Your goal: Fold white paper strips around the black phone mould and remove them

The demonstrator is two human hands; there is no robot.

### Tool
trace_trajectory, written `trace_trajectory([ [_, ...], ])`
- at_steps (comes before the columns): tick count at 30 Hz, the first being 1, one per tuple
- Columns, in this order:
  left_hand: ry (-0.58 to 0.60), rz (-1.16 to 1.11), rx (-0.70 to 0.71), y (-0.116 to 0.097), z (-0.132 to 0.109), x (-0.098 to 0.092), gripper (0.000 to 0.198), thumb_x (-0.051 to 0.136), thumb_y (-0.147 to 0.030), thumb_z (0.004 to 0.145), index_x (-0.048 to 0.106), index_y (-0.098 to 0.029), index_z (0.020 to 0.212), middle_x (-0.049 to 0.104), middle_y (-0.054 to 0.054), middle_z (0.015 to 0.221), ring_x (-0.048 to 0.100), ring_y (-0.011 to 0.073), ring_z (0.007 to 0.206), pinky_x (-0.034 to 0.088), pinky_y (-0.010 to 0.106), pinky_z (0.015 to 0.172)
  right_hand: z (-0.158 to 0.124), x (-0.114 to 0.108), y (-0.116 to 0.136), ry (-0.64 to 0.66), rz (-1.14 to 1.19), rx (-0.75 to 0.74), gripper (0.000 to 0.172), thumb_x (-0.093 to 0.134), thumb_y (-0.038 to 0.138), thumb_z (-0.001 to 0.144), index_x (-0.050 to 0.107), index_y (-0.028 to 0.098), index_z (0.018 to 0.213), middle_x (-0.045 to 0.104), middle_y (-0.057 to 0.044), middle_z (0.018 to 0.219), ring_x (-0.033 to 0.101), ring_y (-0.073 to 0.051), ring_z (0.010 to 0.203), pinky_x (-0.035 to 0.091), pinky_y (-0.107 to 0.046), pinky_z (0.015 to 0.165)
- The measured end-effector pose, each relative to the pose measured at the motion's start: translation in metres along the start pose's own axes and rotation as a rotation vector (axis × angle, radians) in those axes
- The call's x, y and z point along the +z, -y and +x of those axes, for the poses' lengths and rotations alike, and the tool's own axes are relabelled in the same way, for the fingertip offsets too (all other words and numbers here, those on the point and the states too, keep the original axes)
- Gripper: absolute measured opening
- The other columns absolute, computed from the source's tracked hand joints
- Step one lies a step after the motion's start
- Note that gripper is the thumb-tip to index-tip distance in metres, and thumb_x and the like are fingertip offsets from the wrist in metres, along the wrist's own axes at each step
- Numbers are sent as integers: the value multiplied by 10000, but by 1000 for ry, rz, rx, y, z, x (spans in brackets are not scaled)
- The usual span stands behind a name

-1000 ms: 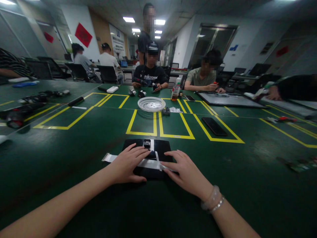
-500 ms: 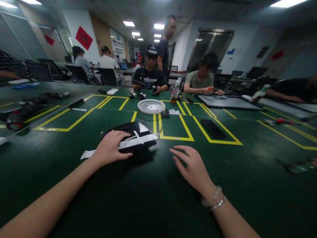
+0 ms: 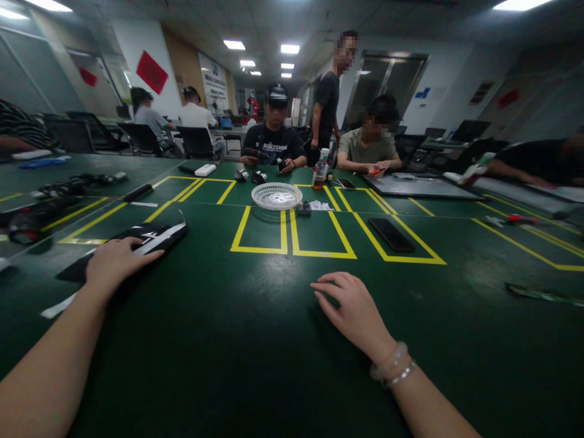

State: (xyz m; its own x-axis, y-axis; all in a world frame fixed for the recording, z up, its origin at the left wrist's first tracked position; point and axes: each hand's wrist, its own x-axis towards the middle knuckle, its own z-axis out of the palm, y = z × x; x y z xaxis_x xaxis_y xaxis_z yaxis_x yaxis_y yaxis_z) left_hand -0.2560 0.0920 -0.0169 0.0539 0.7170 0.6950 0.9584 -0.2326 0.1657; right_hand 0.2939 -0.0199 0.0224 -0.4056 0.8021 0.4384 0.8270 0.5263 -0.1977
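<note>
L hand (image 3: 116, 264): centre-left of frame, palm down, fingers flat & spread on near half of the black panel (image 3: 132, 232); not curled round any edge.
R hand (image 3: 353, 310): lower centre-right, palm down on bare counter (image 3: 255, 340), fingers loosely apart, holding nothing; bracelets at wrist.
Hands, rel. pos.: well apart, wide band of bare green between them.
Panel pos.: black panel lies flat on counter, left of frame, long axis diag. from lower left to upper right. Far corner is near the left line of the yellow tape boxes (image 3: 260, 246). Near end partly under L hand.
White strip (image 3: 57, 307): on counter, lower left, just beside L forearm; whether it joins the panel can't be told.
Tape boxes: two side by side at centre, beyond both hands.
White grille (image 3: 276, 196): round, upper centre, at far line of the boxes; small black part (image 3: 303, 208) just beside it, to the right.
Black phone (image 3: 391, 234): flat inside a third tape box, up & right of R hand, well apart from it.
Open room: bare green runs from R hand fingertips up to near tape line, and rightward to a thin dark strip (image 3: 542, 295) at right edge.
Left margin: dark tools (image 3: 27, 222), blurred, upper left of the panel, apart from it.
Far edge: persons (image 3: 274, 143) across the counter, upper centre, hands at their own side.
</note>
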Motion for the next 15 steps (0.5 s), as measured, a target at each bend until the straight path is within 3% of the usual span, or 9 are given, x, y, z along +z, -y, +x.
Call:
trace_trajectory([
  [2, -34, 8, 45, 19, -5, 2, 489, 677, -618, 649, 679, -132, 702, 581, 92, 525, 390, 489, 1296, 159, 610, 910, 0, 0, 0, 0, 5, 4, 213, 573, 216, 922, 722, 241, 1072, 696, -76, 1063, 628, -247, 1015, 495, -468, 904],
  [5, -11, 80, -2, 30, -8, 3, 505, 690, -615, 615, 675, -116, 688, 518, 79, 444, 377, 496, 1299, 147, 603, 897, -1, 0, 0, -4, 12, 7, 213, 574, 209, 919, 722, 237, 1070, 695, -75, 1063, 626, -247, 1014, 492, -466, 903],
  [8, 37, 53, -10, 28, -9, 3, 473, 694, -587, 592, 639, -118, 620, 555, 95, 472, 288, 505, 1344, 126, 614, 888, -1, -1, 0, -11, 14, 4, 212, 578, 198, 914, 724, 235, 1063, 698, -76, 1060, 626, -250, 1010, 493, -471, 901],
  [12, 186, -72, 39, 24, -7, 2, 487, 637, -566, 681, 559, -113, 521, 679, 135, 686, 119, 486, 1406, 89, 625, 896, -1, -1, 1, -8, 14, 9, 210, 580, 192, 910, 727, 234, 1055, 700, -79, 1053, 632, -253, 1008, 497, -473, 898],
  [15, 266, -66, -69, 22, -5, 0, 522, 626, -586, 692, 554, -108, 496, 660, 146, 663, 169, 502, 1387, 92, 634, 887, 0, -1, 2, -3, 13, 8, 213, 582, 190, 908, 726, 236, 1058, 701, -75, 1047, 634, -253, 1008, 499, -474, 896],
])
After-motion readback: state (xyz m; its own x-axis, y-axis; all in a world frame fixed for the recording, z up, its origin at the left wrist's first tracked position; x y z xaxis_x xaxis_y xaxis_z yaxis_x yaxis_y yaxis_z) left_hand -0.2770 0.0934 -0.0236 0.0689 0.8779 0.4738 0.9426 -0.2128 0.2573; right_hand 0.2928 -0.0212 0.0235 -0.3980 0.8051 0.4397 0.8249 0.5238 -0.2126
